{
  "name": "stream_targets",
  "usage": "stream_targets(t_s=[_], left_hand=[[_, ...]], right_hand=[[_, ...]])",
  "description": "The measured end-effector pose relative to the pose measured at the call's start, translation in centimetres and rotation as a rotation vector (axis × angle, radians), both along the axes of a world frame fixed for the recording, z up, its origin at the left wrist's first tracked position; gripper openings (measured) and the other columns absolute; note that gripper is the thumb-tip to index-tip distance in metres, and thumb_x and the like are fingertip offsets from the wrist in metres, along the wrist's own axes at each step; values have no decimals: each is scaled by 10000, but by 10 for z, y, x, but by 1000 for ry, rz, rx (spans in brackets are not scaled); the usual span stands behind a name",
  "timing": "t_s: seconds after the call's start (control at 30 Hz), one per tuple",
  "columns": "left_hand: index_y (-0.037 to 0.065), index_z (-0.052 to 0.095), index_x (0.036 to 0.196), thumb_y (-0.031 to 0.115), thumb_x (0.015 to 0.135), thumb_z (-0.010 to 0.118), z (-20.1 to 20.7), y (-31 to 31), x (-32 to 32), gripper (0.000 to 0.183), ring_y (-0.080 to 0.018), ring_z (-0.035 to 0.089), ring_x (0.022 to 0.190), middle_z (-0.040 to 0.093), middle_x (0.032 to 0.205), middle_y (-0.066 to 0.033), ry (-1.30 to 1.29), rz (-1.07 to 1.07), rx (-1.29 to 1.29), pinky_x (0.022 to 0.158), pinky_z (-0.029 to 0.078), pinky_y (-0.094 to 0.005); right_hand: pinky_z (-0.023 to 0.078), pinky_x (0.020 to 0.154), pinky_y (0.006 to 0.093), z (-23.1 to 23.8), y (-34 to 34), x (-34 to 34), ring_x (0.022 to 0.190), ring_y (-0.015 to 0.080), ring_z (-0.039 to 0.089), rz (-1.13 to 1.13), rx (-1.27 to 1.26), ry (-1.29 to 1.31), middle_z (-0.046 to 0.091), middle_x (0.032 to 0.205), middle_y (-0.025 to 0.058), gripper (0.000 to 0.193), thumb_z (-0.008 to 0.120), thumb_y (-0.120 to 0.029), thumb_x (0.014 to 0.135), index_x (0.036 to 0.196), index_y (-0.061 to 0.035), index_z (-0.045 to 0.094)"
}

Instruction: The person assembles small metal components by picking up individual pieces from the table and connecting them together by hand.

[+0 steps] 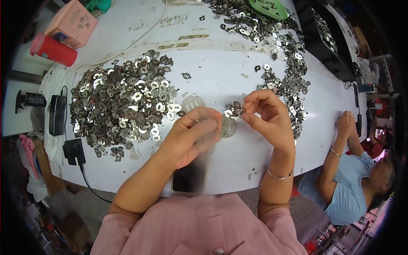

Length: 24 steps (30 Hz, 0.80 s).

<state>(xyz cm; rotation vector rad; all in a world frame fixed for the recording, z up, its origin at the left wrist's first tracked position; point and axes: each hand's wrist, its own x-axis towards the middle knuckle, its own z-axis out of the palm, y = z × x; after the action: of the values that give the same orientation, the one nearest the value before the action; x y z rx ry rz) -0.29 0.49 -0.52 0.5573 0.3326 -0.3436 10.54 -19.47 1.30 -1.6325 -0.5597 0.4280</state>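
Note:
My right hand [272, 121] pinches a small metal ring-shaped piece [242, 111] between thumb and forefinger. A few similar pieces [230, 111] lie on the table just left of those fingertips. Across from it my left hand [191, 136] hovers with curled fingers smeared by motion, so whether it holds anything is unclear. To its left spreads a large heap of flat metal pieces [123, 102], some shiny, some dark. A second, looser band of metal pieces [295, 80] runs along the table beyond my right hand.
A dark phone [187, 178] lies below my left hand. A black adapter [74, 151] with a cord sits at the left edge. Farther off are a red cup [55, 50], a pink box [74, 25] and a green dish [268, 8]. Another person [344, 182] sits at right.

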Motion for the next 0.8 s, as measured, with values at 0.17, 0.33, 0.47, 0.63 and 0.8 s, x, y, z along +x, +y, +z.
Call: stream_targets(t_s=[0.17, 0.33, 0.47, 0.63, 0.8], left_hand=[[72, 611, 1074, 72, 873, 630, 5, -3, 0, 202, -110, 577, 819, 601, 956, -23, -42, -24, 64, 726, 465, -219], [67, 590, 1102, 90, 875, 643, 7, -4, -1, 235, -100, 576, 789, 599, 962, -31, -37, -1, 107, 569, 412, -197], [69, 581, 1077, 141, 910, 606, 7, -4, 0, 184, -106, 572, 762, 592, 954, -36, -65, -19, 158, 508, 360, -200], [69, 566, 1011, 236, 963, 517, 4, -1, 2, 180, -130, 568, 740, 584, 931, -45, -97, -81, 4, 508, 349, -210], [64, 562, 993, 185, 934, 571, 4, -3, 0, 135, -116, 571, 746, 593, 934, -47, -45, -60, 112, 513, 357, -210]], right_hand=[[507, 715, 271, -1, 8, -8, 791, 145, 592, 32, 538, 484, 609, 920, 89, 268, 659, 41, 790, 1009, -52, 536], [514, 730, 281, -13, 15, -12, 826, 161, 610, 9, 557, 527, 627, 934, 94, 247, 647, 53, 810, 1006, -39, 529], [513, 773, 265, -14, 21, -18, 847, 156, 624, -79, 529, 282, 643, 948, 98, 257, 653, 71, 811, 1018, -29, 536], [492, 772, 281, -13, 25, -22, 859, 164, 616, -58, 338, -82, 652, 914, 100, 207, 650, 85, 792, 953, -21, 573], [506, 784, 325, -9, 21, -19, 888, 228, 617, 151, 153, -360, 625, 921, 133, 210, 655, 120, 768, 908, -1, 556]])
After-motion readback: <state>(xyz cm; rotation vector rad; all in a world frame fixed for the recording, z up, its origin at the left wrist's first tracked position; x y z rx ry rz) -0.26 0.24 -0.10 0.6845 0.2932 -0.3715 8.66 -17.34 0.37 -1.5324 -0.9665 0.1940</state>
